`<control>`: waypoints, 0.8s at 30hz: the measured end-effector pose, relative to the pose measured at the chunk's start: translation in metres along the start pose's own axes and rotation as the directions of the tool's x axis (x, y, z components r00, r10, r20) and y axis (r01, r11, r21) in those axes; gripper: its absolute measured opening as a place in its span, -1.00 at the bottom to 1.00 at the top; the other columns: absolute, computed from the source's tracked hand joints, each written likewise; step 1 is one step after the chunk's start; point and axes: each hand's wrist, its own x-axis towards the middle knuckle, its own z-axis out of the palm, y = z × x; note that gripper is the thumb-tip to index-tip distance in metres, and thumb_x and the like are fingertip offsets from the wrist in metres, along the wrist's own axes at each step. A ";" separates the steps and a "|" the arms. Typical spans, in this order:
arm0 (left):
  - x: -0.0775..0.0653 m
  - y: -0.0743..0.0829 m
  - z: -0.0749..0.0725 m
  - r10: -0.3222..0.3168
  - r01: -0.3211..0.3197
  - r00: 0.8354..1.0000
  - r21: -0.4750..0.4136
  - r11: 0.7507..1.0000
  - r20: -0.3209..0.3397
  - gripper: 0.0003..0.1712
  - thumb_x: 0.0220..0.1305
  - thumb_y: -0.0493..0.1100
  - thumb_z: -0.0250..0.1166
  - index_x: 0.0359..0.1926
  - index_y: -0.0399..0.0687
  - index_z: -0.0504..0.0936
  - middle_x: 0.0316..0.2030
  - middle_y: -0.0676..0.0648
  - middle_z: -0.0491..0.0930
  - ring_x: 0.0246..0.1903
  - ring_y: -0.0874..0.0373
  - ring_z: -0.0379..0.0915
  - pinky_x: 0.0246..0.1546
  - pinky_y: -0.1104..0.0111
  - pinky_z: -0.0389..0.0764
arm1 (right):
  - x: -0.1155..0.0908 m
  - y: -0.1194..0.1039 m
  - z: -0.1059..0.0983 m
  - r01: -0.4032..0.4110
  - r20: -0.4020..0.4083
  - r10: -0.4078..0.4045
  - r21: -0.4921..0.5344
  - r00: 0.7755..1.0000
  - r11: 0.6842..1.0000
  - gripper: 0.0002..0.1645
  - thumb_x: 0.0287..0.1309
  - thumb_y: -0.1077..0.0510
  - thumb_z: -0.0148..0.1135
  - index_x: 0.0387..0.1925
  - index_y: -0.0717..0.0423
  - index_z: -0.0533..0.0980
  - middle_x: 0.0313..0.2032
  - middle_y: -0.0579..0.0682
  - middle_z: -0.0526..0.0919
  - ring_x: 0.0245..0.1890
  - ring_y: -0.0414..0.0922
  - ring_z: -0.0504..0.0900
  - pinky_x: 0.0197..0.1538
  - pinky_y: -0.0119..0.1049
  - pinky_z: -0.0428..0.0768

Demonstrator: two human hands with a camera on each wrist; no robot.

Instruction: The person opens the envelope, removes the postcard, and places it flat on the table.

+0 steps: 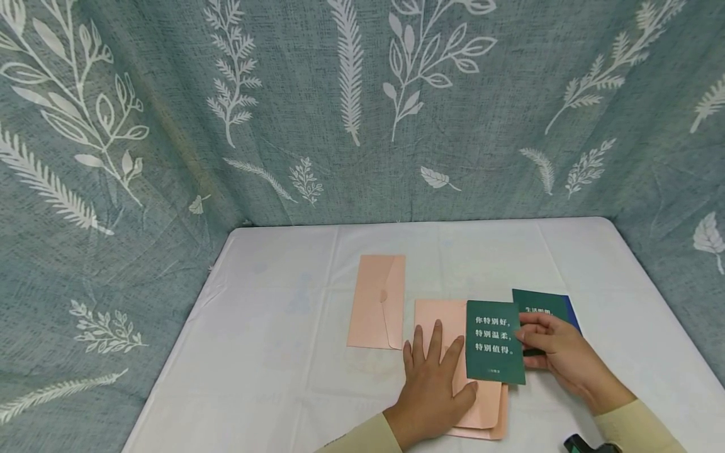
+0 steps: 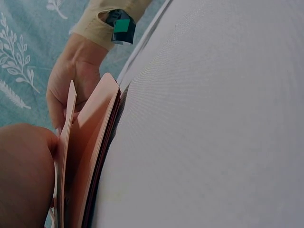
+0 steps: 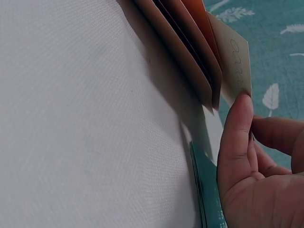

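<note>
My left hand [image 1: 428,390] lies with its fingers spread on a stack of pink envelopes [image 1: 442,311]. In the left wrist view the upper envelope layers [image 2: 68,114] stand apart from those beneath. Between thumb and fingers, my right hand [image 1: 566,355] pinches the right edge of a dark green card [image 1: 495,371] printed with white characters, which overlaps the stack's right side. That card's pale back [image 3: 232,57], with a thin scribbled line, shows in the right wrist view. Behind the right hand lie more green cards [image 1: 538,299], with a blue edge showing, partly hidden by it.
A single pink envelope [image 1: 368,314] lies flap side up, left of and beyond the stack. White cloth [image 1: 272,327] covers the table. A leaf-patterned curtain [image 1: 374,182] hangs along the back and sides. A small dark device [image 1: 589,445] is at the right sleeve.
</note>
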 end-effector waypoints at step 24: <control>0.000 0.000 0.000 0.001 -0.002 1.000 -0.005 1.000 -0.011 -0.19 0.52 0.20 0.19 0.67 0.07 0.33 0.73 -0.26 -0.15 0.65 -0.42 -0.45 0.45 -0.47 -0.21 | -0.003 0.001 -0.007 0.016 -0.039 -0.017 -0.030 0.999 0.999 -0.33 0.57 0.34 0.19 0.51 0.52 0.16 -0.12 0.04 0.63 -0.20 -0.12 0.65 -0.23 -0.15 0.77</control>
